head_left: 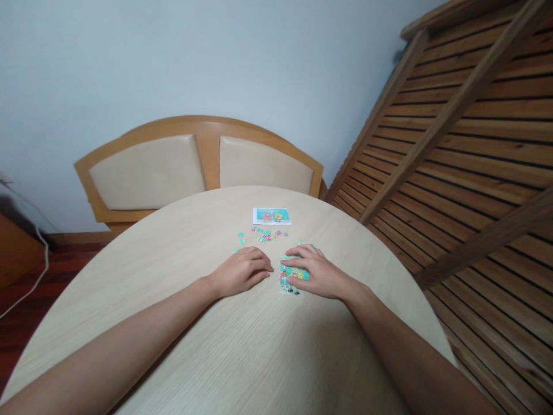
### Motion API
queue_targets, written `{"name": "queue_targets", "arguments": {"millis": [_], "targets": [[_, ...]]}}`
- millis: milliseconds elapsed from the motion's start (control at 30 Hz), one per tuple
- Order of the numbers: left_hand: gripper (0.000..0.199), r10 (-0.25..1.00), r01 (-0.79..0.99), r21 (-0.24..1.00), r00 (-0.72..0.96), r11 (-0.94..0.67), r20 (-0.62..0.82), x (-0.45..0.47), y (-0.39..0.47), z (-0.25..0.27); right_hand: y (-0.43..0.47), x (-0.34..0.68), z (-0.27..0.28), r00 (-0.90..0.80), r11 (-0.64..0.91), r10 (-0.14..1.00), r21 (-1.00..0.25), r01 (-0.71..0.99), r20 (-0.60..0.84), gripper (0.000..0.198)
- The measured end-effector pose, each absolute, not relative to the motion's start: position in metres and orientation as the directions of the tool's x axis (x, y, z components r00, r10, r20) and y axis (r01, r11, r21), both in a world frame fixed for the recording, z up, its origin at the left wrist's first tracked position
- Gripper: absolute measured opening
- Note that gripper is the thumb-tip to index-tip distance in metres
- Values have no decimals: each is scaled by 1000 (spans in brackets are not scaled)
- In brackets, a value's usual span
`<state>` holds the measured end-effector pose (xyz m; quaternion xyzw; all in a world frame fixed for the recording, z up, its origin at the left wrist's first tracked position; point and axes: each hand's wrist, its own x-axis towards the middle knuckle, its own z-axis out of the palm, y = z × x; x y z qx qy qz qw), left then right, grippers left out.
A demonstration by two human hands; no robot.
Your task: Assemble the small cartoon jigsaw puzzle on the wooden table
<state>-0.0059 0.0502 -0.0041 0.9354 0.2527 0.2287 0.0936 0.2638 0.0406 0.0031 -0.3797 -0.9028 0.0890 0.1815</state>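
Note:
A partly joined jigsaw puzzle (285, 278), turquoise with yellow cartoon figures, lies flat on the table. My right hand (317, 274) rests over its right side with fingers apart, covering part of the picture. Just left of the puzzle, my left hand (244, 271) lies low on the tabletop, its fingers bent and drawn together. A tiny coloured puzzle piece shows at those fingertips, mostly hidden. Loose puzzle pieces (266, 236) in turquoise, pink and yellow are scattered beyond both hands. Behind them lies a picture sheet (272, 216) with a pink and a yellow cartoon figure.
The round wooden table (199, 351) carries everything. Against its far side stands a bench with a padded backrest (147, 173), near a pale wall. A slatted wooden panel (466, 144) leans at the right. A white cable (45, 259) hangs at the far left.

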Motion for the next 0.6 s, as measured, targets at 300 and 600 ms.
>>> {"name": "queue_targets", "arguments": {"millis": [300, 600], "targets": [[7, 707, 517, 489, 583, -703, 400, 11, 40, -13, 39, 260, 3, -667, 719, 694, -297, 628, 271, 37], [11, 744, 477, 592, 558, -649, 366, 11, 42, -18, 39, 260, 4, -676, 731, 681, -304, 611, 280, 38]]}}
